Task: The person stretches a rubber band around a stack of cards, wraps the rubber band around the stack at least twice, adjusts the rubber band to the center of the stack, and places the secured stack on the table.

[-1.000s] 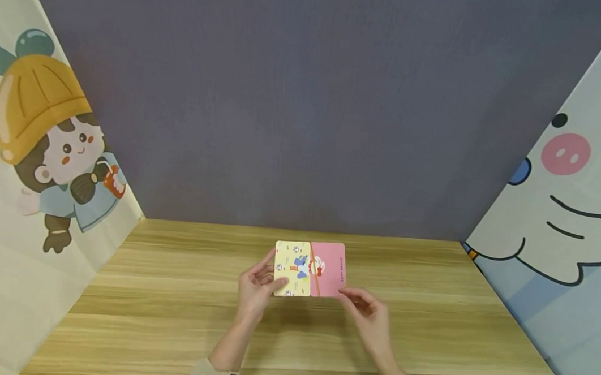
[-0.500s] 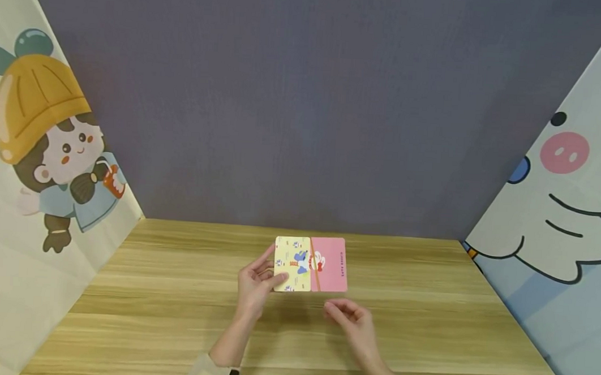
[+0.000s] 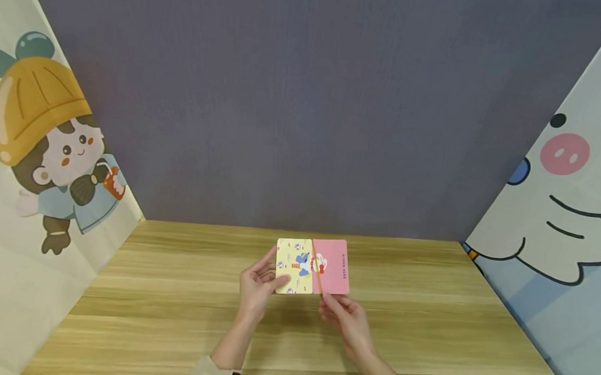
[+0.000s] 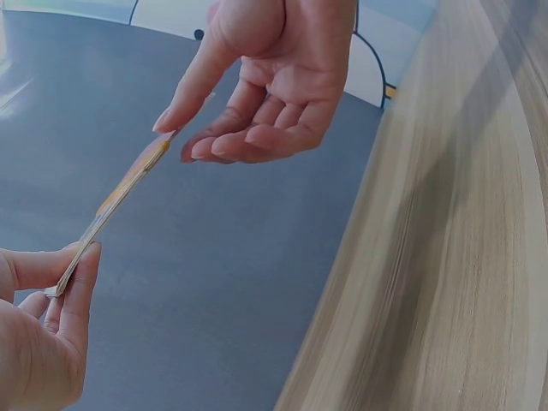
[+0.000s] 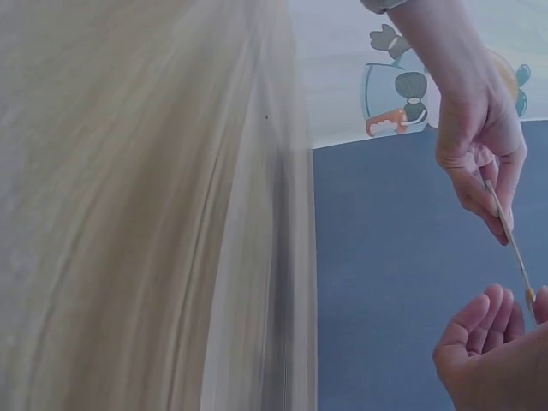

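Note:
A small flat notebook [image 3: 334, 266], pale yellow on the left part and pink on the right with cartoon figures, is held up above the wooden table. An orange elastic band [image 3: 318, 265] runs across its front near the middle. My left hand [image 3: 254, 292] grips the yellow end, thumb on the front and fingers behind. My right hand [image 3: 352, 323] has its thumb and fingertips at the lower edge, pinching where the band wraps round. Seen edge-on in the left wrist view, the notebook [image 4: 116, 201] is thin, with the right hand [image 4: 274, 94] at its far end.
The wood-grain table [image 3: 451, 320] spreads beneath both hands. A dark grey-blue panel [image 3: 304, 108] stands behind it. Cartoon-printed sheets flank it, with a child in a yellow hat [image 3: 44, 106] on the left and a pink snout [image 3: 564, 154] on the right.
My right hand let go of the notebook's lower right corner, moved left below it, then came up to the band at the lower edge. My left hand kept its grip, almost still.

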The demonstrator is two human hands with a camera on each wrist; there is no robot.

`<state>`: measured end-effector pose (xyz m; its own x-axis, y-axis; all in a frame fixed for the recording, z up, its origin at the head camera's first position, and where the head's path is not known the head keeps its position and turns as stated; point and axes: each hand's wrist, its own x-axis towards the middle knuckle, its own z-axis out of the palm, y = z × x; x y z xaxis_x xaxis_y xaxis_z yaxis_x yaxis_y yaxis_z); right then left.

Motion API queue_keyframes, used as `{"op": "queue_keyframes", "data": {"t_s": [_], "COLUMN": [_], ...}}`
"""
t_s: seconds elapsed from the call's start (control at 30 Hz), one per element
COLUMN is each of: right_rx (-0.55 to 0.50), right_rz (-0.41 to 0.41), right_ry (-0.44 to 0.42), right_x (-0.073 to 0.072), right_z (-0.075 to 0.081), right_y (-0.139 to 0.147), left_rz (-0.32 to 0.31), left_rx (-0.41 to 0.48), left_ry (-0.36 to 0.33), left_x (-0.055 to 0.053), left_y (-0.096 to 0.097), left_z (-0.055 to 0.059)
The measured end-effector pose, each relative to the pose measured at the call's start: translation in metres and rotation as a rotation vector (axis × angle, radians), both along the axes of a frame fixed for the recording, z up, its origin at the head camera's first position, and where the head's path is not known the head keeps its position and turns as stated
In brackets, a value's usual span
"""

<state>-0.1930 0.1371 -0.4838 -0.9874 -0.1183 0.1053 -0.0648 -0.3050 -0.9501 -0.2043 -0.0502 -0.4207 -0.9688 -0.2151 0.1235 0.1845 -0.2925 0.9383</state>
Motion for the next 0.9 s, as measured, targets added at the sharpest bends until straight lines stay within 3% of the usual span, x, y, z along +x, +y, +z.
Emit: {"op": "queue_keyframes", "data": {"t_s": [0.1, 0.17, 0.37, 0.5, 0.57, 0.63, 0.77, 0.83, 0.9], "right_rx": [-0.015, -0.017, -0.051, -0.077, -0.067, -0.036, -0.025, -0.02, -0.021], "right_rz": [-0.043, -0.059, -0.037, -0.023, 0.014, 0.013, 0.008, -0.008, -0.016], "right_ry": [-0.077, -0.099, -0.081, -0.049, -0.018, -0.057, -0.129, -0.176, -0.171], "right_x": [0.007, 0.005, -0.026, -0.031, -0.026, -0.018, 0.008, 0.011, 0.008], "right_z": [0.02, 0.018, -0.041, -0.048, -0.038, -0.023, 0.03, 0.036, 0.03], "right_y": [-0.007, -0.008, -0.005, -0.007, -0.01, -0.016, -0.026, -0.027, -0.026], "left_rz": [0.001, 0.003, 0.02, 0.027, 0.022, 0.016, 0.01, 0.012, 0.009], "left_rx": [-0.004, -0.005, -0.009, -0.012, -0.016, -0.021, -0.028, -0.02, -0.009], "left_ry": [0.007, 0.009, -0.001, -0.001, -0.002, -0.003, 0.003, 0.006, 0.005], "left_x": [0.0, -0.001, -0.002, -0.001, 0.0, -0.001, -0.001, -0.001, -0.001], "left_y": [0.001, 0.001, 0.001, 0.002, 0.002, 0.003, 0.004, 0.004, 0.004], "left_z": [0.0, -0.001, -0.002, -0.002, -0.002, -0.003, -0.004, -0.004, -0.005]}}
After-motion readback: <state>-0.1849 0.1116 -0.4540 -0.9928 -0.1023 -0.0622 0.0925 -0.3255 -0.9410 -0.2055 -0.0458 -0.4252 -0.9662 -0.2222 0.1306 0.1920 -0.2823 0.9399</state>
